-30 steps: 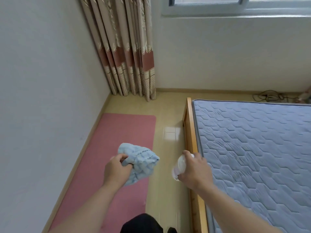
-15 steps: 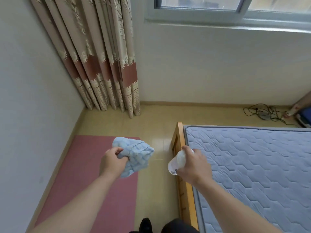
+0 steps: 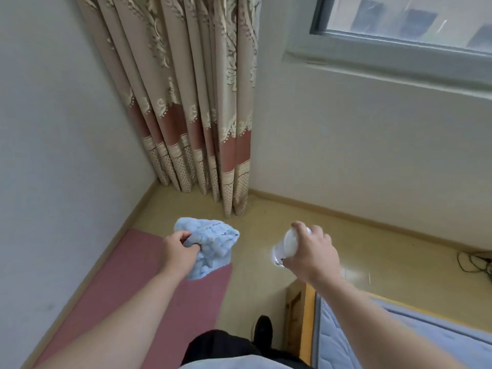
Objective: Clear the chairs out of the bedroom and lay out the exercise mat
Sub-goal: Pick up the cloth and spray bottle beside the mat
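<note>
The dusty-pink exercise mat already lies flat on the pale yellow floor, its long edge just beside the white left-hand wall and its far end short of the patterned beige-and-rust curtain. No chair shows in this view. The hands are apart at about the same height, each clamped on its own thing. The left hand bunches a light-blue waffle-weave cloth in curled fingers, and the right hand wraps a white plastic bottle, tilted with its base toward the camera and its top hidden behind the fingers. The step in hand looks like a wipe-down of the laid mat. The bottle now hangs over bare floor between the mat and the honey-coloured wooden bed frame, so it should come across above the mat before any liquid leaves it — and stay well clear of the grey-blue quilted mattress. The cloth would work better opened into a flat pad than as a ball. Long lengthwise strokes, started at the curtain end and pressed lightly, should stop the mat rippling or creeping off the wall.
</note>
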`<move>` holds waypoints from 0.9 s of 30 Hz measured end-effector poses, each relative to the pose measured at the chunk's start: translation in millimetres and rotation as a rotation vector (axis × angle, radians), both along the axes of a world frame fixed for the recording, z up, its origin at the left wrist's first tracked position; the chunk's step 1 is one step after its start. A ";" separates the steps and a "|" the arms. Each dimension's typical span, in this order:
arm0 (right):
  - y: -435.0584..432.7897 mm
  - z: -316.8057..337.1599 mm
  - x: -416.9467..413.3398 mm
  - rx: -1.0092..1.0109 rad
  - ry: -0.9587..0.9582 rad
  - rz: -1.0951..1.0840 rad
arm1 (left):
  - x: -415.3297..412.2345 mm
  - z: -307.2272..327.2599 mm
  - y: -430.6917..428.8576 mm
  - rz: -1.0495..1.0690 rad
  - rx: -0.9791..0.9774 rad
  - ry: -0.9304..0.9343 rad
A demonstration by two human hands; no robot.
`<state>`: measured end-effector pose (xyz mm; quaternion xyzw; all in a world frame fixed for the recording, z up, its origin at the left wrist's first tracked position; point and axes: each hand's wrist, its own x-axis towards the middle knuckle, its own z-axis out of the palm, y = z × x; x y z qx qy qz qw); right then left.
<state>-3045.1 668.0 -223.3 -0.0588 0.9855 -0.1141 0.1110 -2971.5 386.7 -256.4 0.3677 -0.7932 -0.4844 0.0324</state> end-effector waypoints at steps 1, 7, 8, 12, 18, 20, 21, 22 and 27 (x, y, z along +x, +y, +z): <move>-9.1 5.4 -30.3 0.009 0.003 0.038 | -17.3 2.0 -5.6 0.039 0.011 0.003; -79.7 13.3 -170.1 0.045 0.005 0.227 | -95.8 1.6 -43.0 0.226 0.014 -0.051; -100.8 10.9 -198.7 0.043 0.008 0.283 | -110.1 -6.4 -55.6 0.278 0.018 -0.068; -164.3 8.1 -265.2 0.033 0.003 0.428 | -153.1 -23.4 -92.3 0.366 0.013 -0.139; -261.7 30.3 -342.8 0.078 0.014 0.659 | -205.1 -12.8 -151.0 0.492 -0.022 -0.140; -297.5 35.0 -360.9 0.083 0.026 0.750 | -212.8 -8.3 -171.0 0.552 -0.007 -0.117; -311.0 36.7 -366.5 0.082 0.029 0.779 | -215.3 -7.0 -178.5 0.568 0.012 -0.105; -337.7 36.0 -376.6 0.082 0.037 0.845 | -218.2 -8.6 -190.9 0.608 0.021 -0.082; -431.8 20.7 -405.5 0.170 0.049 1.104 | -224.0 -14.9 -222.8 0.812 0.089 -0.109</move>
